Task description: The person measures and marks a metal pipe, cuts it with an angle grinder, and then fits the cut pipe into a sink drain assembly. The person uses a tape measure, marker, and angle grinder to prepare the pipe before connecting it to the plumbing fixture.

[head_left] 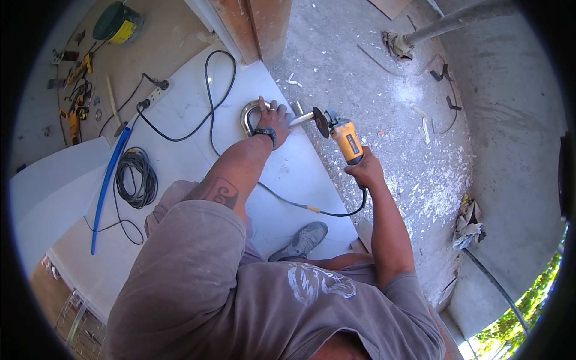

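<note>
My left hand (275, 123) presses down over a shiny bent metal pipe (245, 117), its fingers around it. The pipe curves in a U on the white board, and its straight end sticks out past the board's edge. My right hand (367, 170) is wrapped round the rear of a yellow angle grinder (347, 141). The grinder's dark disc (321, 122) stands upright at the pipe's end; whether it touches the metal I cannot tell. A black cord runs from the grinder back across the board.
The white board (288, 180) carries a power strip (157, 95), a coiled cable (137, 178) and a blue tube (109, 189). At the far left are a green bucket (114, 24) and yellow power tools (74, 123). White debris litters the concrete floor (402, 132) along the right wall (510, 150).
</note>
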`<state>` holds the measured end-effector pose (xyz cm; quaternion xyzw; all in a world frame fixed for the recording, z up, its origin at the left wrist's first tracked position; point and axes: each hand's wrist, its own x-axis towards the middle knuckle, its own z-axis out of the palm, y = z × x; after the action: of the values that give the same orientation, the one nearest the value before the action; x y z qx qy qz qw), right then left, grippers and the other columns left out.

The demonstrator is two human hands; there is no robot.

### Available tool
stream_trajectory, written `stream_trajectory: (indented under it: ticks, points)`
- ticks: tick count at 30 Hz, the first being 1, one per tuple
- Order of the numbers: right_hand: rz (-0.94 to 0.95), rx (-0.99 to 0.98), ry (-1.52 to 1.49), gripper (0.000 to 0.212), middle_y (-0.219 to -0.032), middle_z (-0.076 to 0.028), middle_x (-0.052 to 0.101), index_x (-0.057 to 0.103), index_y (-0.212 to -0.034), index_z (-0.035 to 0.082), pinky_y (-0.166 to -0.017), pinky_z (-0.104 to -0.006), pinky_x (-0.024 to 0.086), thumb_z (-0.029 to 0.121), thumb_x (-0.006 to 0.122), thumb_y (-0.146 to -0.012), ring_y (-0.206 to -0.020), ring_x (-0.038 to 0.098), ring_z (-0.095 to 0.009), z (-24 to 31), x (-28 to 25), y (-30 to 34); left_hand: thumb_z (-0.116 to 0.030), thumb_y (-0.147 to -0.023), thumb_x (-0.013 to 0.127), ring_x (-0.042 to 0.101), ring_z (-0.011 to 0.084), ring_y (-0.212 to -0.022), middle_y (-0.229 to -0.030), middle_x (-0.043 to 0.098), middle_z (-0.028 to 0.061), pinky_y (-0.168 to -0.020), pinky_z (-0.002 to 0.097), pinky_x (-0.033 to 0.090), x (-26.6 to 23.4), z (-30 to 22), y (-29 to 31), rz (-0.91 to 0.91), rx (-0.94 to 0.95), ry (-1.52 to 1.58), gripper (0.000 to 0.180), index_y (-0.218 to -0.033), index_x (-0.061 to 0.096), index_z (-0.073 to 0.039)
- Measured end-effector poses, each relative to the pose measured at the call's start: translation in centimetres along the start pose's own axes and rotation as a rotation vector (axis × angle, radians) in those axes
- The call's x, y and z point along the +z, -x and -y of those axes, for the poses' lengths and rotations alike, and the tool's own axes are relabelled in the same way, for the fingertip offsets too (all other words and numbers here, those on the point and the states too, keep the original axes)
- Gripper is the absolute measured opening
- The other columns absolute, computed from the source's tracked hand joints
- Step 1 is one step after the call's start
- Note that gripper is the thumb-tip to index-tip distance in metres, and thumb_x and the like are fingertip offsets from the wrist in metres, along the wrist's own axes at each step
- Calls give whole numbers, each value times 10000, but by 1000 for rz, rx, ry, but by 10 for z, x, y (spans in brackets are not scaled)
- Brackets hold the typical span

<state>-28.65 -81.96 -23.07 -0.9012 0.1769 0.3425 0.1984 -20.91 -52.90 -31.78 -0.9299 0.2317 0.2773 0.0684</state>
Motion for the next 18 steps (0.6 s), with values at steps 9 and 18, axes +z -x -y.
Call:
stream_trajectory:
  ticks: [9,18]
  points:
    - [-41,-21,55,608,-1028,-225,742,576,-1210,65,-867,-493,567,263,822,-690,-995,720,-419,6,-5,4,-451,-1026,537,337,393,-1435,-1417,463,162,-1162,796,68,4,0,-2,-14,-4,-10,531,-1412,548,-87]
    - [-48,-7,94,618,-1035,-226,743,574,-1217,72,-875,-492,567,272,826,-689,-1003,720,-418,8,-4,4,-450,-1025,534,322,400,-1452,-1430,456,163,-1161,799,59,7,0,-3,-17,-3,-4,534,-1411,547,-81]
